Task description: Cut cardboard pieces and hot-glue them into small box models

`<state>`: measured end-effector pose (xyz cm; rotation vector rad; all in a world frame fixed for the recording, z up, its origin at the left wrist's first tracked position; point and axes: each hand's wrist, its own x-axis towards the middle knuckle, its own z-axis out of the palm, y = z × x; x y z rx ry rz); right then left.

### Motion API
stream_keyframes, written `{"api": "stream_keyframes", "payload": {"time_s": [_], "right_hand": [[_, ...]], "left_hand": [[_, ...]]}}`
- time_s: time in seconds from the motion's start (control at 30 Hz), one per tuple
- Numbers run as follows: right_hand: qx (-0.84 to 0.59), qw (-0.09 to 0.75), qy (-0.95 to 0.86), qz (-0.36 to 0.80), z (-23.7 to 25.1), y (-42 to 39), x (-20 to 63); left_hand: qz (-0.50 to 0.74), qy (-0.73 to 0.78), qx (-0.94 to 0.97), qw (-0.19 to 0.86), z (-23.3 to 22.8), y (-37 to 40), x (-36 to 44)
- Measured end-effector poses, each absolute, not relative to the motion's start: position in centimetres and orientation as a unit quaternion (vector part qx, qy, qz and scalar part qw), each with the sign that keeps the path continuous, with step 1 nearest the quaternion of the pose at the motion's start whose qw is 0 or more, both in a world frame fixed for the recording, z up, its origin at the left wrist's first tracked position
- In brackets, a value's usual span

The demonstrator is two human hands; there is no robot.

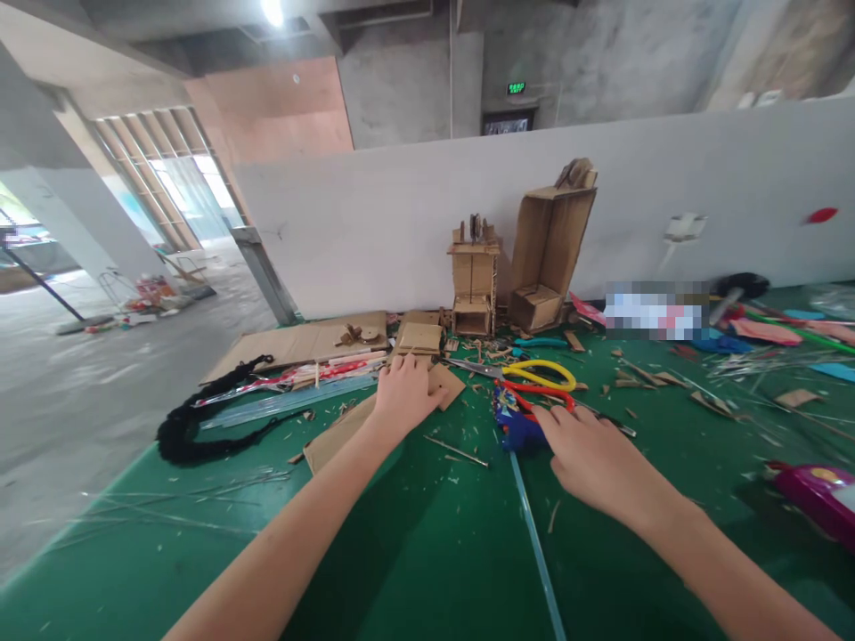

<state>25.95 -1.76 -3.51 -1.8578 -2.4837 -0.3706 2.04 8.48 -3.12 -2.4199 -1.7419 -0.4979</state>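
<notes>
My left hand (404, 392) rests over small cardboard pieces (419, 338), with its thumb out from the fingers across a brown cardboard square (451, 388). My right hand (591, 454) curls at the right side of a blue glue gun (525, 434), its grip partly hidden by the fingers. A long clear glue stick (533, 525) trails from the gun's back toward me. Just beyond lie scissors (548, 372) with one yellow and one red handle; my right fingers overlap the red one. A thin metal rod (458, 450) lies between my hands.
Two cardboard structures, a small tower (473, 289) and a taller box (551, 258), stand against the white partition (374, 214). A black fuzzy strip (180, 432) and wires lie left. Cardboard scraps, wires and a magenta object (815, 499) lie right on the green table (427, 570).
</notes>
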Motion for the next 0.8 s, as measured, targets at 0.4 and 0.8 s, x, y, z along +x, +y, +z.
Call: {"api": "stream_keyframes", "payload": {"time_s": [0.4,0.8], "right_hand": [[-0.591,0.316,-0.739,0.072,-4.7,-0.4,25.8],[-0.536,0.469,-0.533,0.456,-4.0,-0.9,24.7]], "left_hand": [[-0.342,-0.541,-0.735,-0.225,-1.2,9.3,-0.1],[-0.132,-0.441,-0.861,-0.216,-3.3,0.2,2.5]]}}
